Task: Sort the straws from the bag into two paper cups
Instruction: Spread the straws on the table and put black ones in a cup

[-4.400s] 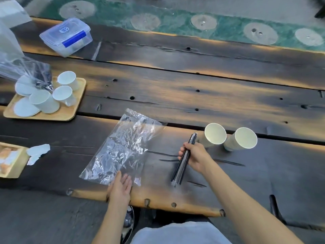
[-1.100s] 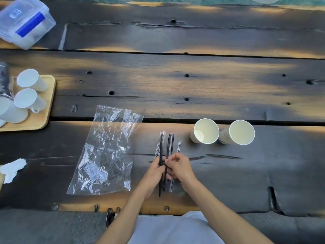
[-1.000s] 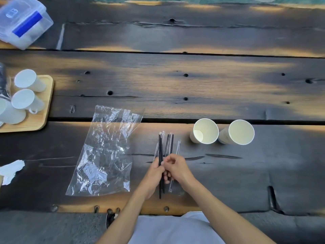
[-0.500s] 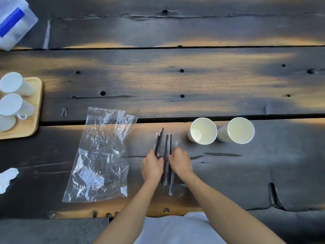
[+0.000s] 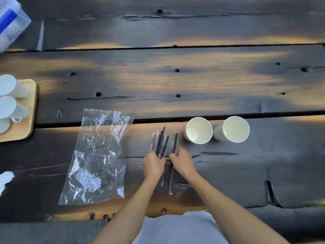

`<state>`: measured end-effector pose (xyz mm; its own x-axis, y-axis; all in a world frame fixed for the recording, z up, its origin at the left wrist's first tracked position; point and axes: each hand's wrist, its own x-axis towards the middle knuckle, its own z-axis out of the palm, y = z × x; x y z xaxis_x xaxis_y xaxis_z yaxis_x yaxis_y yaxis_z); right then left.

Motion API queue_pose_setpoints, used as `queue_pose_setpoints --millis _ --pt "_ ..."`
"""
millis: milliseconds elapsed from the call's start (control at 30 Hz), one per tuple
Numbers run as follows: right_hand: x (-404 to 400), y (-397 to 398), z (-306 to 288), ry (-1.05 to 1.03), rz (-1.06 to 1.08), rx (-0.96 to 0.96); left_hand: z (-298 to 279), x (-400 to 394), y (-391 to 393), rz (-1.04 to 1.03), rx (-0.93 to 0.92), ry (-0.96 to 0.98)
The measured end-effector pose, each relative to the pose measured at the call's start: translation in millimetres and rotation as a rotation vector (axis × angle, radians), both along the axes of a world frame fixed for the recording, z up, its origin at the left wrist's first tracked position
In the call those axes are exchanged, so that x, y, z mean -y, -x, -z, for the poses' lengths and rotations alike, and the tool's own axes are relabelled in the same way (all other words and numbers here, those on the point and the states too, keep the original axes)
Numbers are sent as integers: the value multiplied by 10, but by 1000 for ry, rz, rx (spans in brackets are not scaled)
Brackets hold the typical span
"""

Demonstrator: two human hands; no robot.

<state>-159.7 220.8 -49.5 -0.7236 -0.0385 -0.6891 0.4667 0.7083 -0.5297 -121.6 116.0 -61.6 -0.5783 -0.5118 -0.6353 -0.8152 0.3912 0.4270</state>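
Just left of the cups [image 5: 198, 130], the straws [image 5: 161, 143] lie split on the table: left hand [image 5: 153, 164] closed round several, right hand [image 5: 182, 160] pinching one. Bag [image 5: 98, 155] lies emptied, further left. Thin, slippery wrappers could let straws slide out and remix, or a wrist tip a light cup.

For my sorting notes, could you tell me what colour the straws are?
Black straws, some in clear wrappers, as the head view shows.

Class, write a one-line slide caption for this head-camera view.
Left hand and right hand split black straws beside two empty paper cups, plastic bag lying flat.
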Motion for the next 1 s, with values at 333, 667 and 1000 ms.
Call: queue_pose_setpoints --millis 333,667,1000 --pt "-83 -70 -104 243 155 49 -104 245 -95 15 -161 -143" --pt "47 -208 -380 657 287 247 -396 238 -357 -301 -239 -796" --pt "78 -183 -616 904 189 341 -583 251 -630 -274 -213 -1098"
